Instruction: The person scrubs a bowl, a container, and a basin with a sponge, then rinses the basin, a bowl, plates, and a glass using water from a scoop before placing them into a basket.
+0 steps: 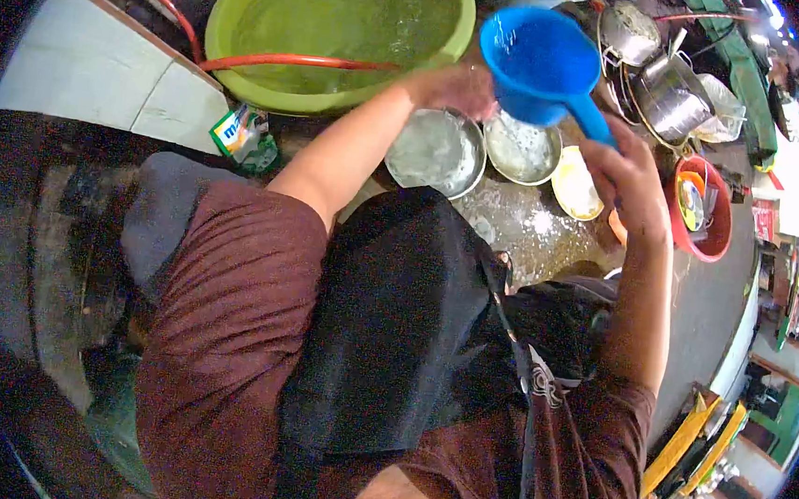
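Note:
My right hand [632,179] is wrapped round the handle of a blue dipper [538,68], held up above the metal bowls. My left hand [459,92] is smeared by motion near the dipper's left side, between the green basin's rim and the bowls; its fingers cannot be made out. Below it on the wet floor sits a round metal bowl [433,156] holding cloudy liquid. A second metal bowl [523,149] with suds stands just right of it, partly under the dipper. A yellow bowl [577,185] lies beside my right wrist.
A large green basin [342,20] of water stands at the upper left, with a red hose [292,59] across its rim. A green packet [244,139] lies by the tiled ledge [181,106]. Metal pots [671,97] and a red bucket [714,213] stand at the right.

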Available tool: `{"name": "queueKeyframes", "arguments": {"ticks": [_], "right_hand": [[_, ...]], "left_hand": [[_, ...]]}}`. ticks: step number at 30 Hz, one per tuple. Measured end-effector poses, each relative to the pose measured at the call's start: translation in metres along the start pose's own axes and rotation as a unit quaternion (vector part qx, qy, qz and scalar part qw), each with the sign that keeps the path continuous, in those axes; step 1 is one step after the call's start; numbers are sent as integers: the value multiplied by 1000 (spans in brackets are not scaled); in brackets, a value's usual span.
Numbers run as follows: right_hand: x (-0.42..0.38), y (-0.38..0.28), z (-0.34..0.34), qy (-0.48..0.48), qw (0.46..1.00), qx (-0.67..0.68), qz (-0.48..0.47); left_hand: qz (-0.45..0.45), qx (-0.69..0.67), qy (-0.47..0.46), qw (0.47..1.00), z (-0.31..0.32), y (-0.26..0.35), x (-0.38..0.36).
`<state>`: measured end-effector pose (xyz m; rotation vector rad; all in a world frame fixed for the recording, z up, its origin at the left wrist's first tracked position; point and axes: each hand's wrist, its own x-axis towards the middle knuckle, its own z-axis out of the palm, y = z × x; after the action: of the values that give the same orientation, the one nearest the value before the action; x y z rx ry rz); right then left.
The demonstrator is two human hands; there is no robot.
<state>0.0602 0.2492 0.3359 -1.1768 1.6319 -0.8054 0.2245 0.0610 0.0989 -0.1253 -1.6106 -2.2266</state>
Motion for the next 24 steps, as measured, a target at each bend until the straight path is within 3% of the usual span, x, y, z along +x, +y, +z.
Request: {"name": "queueKeyframes", "arguments": {"ticks": [1, 2, 3, 4, 5, 7, 8, 10, 13, 18, 20, 21, 22, 23, 24], "right_hand": [[-8, 8, -6, -5, 998, -61, 20], [-14, 17, -11, -11, 992, -122, 39], [-17, 37, -14, -18, 987, -156, 39], [-18, 55, -16, -25, 981, -191, 37], [-25, 57, -12, -20, 971, -212, 105], [-22, 96, -14, -78, 964, -214, 140], [-20, 121, -15, -93, 966, -214, 109], [-22, 123, -3, -112, 962, -162, 187], [-15, 168, -5, -161, 948, -237, 139], [-17, 171, -18, -162, 946, -230, 160], [-22, 144, -27, -138, 954, -204, 170], [-23, 147, -33, -110, 957, -234, 132], [-27, 129, -35, -91, 957, -216, 172], [-28, 131, -40, -63, 958, -248, 130], [-30, 134, -46, -34, 955, -280, 89]], "left_hand": [[-141, 31, -29, 989, -10, -39, 2], [-292, 151, -72, 942, -15, -93, 4], [-423, 267, -158, 851, -19, -144, 6], [-457, 408, -231, 756, -4, -160, -9], [-440, 508, -268, 691, 17, -168, -31], [-423, 569, -307, 635, 35, -183, -62], [-414, 584, -317, 622, 38, -179, -68], [-398, 598, -333, 611, 43, -184, -82], [-367, 619, -345, 602, 46, -190, -83], [-282, 659, -315, 623, 49, -164, -81], [-253, 678, -242, 646, 56, -152, -74], [-240, 686, -194, 659, 60, -146, -68], [-212, 696, -92, 679, 62, -141, -63], [-104, 672, 19, 733, 62, -134, -59], [-163, 657, 63, 733, 65, -120, -42]]}}
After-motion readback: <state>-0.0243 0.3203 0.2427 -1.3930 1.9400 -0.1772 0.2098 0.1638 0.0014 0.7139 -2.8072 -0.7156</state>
